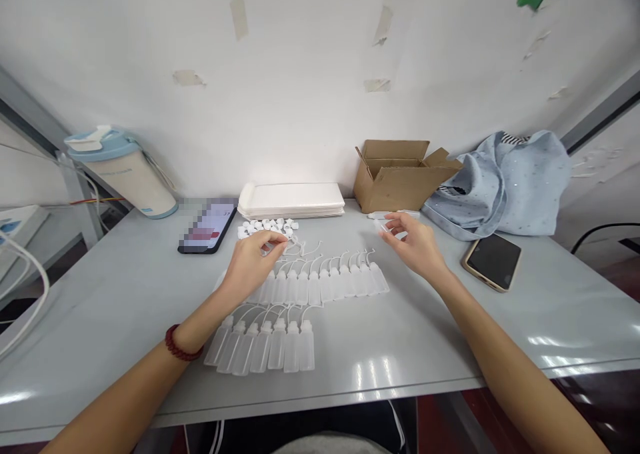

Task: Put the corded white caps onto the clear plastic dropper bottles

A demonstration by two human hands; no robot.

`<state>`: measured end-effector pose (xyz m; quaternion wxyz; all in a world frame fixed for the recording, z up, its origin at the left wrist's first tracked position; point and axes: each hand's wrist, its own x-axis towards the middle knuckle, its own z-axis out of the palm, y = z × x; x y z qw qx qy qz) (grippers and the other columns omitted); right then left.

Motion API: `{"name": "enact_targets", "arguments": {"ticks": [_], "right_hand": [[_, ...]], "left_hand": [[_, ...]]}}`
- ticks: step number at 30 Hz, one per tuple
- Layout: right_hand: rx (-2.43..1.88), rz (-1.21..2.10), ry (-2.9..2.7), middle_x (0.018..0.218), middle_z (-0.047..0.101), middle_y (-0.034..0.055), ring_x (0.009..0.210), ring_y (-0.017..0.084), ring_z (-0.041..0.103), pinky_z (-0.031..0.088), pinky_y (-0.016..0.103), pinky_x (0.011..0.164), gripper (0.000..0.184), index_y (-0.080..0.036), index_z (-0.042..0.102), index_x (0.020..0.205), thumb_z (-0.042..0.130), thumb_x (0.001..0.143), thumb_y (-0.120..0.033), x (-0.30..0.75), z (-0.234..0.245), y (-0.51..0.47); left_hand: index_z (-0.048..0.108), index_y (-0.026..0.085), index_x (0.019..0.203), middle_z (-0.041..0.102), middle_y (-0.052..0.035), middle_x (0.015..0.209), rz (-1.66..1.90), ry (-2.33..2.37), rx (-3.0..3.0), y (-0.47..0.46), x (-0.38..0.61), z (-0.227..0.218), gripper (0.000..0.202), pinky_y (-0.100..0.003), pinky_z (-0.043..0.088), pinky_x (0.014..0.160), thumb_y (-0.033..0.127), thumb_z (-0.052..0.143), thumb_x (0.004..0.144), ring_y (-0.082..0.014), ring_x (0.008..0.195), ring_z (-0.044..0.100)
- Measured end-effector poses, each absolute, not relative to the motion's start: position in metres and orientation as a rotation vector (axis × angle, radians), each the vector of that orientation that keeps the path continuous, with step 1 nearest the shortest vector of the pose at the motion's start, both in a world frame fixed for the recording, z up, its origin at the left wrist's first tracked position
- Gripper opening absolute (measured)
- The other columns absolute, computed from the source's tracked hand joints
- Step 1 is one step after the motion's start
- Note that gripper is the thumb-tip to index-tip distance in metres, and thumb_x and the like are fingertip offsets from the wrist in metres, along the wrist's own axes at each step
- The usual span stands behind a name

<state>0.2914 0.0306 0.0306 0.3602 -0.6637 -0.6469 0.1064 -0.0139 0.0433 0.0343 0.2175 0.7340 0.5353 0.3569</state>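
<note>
Lightly, left hand (249, 265) pinched above plastic bottles (314, 289), right hand (414, 243) curled nearby

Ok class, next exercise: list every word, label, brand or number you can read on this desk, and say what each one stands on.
Nothing can be read for certain.
Screen of the phone beside the white trays: marks blurred, unreadable.
Small blue tag at the base of the cream tumbler: too small to read.
Clear plastic squeeze bottles: no text visible.
Cardboard box: no text visible.
</note>
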Motion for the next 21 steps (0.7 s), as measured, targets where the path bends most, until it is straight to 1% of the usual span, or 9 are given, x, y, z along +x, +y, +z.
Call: {"name": "enact_targets", "arguments": {"ticks": [4,9,13,21], "right_hand": [[-1.701,0.291,-1.693,0.088,0.068,0.0093,0.079,0.021,0.064,0.050,0.031,0.062,0.028,-0.015,0.060,0.102,0.058,0.079,-0.031,0.289,0.031,0.029],[-1.638,0.271,-1.719,0.086,0.069,0.0085,0.077,0.021,0.064,0.050,0.030,0.058,0.030,-0.017,0.061,0.101,0.058,0.081,-0.039,0.290,0.029,0.029],[-1.647,0.275,-1.723,0.086,0.069,0.0082,0.075,0.020,0.064,0.050,0.031,0.060,0.028,-0.018,0.061,0.100,0.058,0.080,-0.037,0.290,0.028,0.029],[-1.605,0.259,-1.742,0.088,0.069,0.0088,0.079,0.022,0.064,0.050,0.032,0.059,0.029,-0.018,0.061,0.101,0.057,0.082,-0.039,0.285,0.031,0.025]], "left_hand": [[0.067,0.019,0.080,0.072,-0.0038,0.085,0.971,1.494,1.993,0.044,-0.014,0.033,0.020,-0.033,0.050,0.074,0.036,0.056,0.078,-0.0197,0.077,0.063],[0.068,0.019,0.083,0.072,-0.0043,0.088,0.974,1.504,1.965,0.045,-0.015,0.032,0.021,-0.034,0.050,0.075,0.036,0.056,0.078,-0.0212,0.081,0.064],[0.069,0.019,0.082,0.073,-0.0039,0.087,0.997,1.507,1.963,0.044,-0.014,0.032,0.020,-0.033,0.050,0.075,0.035,0.057,0.077,-0.0210,0.081,0.064],[0.065,0.020,0.080,0.070,-0.0007,0.081,1.315,1.518,1.893,0.039,-0.015,0.042,0.012,-0.028,0.051,0.072,0.031,0.058,0.078,-0.0166,0.074,0.062]]}}
